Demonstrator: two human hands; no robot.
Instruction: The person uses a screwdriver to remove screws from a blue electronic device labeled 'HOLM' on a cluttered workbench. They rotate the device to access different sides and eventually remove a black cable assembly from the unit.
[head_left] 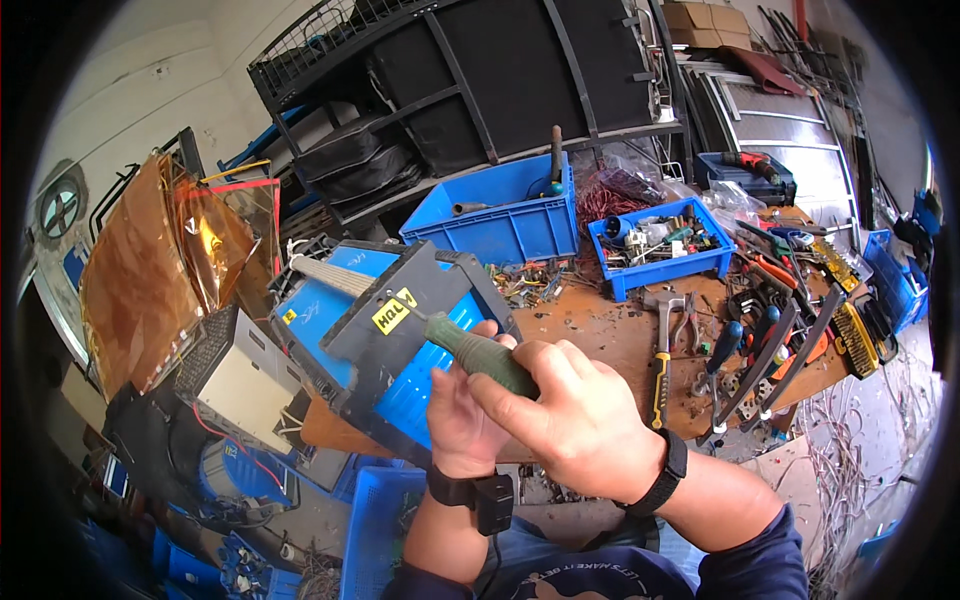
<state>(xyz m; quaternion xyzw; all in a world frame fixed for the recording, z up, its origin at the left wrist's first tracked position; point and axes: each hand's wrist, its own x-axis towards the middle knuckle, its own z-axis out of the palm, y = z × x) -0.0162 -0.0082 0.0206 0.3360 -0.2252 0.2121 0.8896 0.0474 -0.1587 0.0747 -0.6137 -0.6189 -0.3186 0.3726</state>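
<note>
My right hand (590, 420) is closed round the thick end of a screwdriver with a translucent green handle (475, 355). The handle slants up and left toward a black end frame with a yellow label (396, 312); I cannot make out where the tip meets it. My left hand (465, 425) cups the handle from beneath, thumb on the near side and fingers partly hidden behind it. The black frame belongs to a boxy blue-and-black unit (345, 350), which stands tilted at the table's left edge with a pale ribbed bar (333, 275) along its top.
On the wooden table (600, 345) lie a hammer (661, 365), pliers (686, 325) and several other tools to the right. Behind stand a large blue crate (510, 235) and a smaller blue bin (665, 262) of parts. A blue basket (372, 530) sits below, near my left forearm.
</note>
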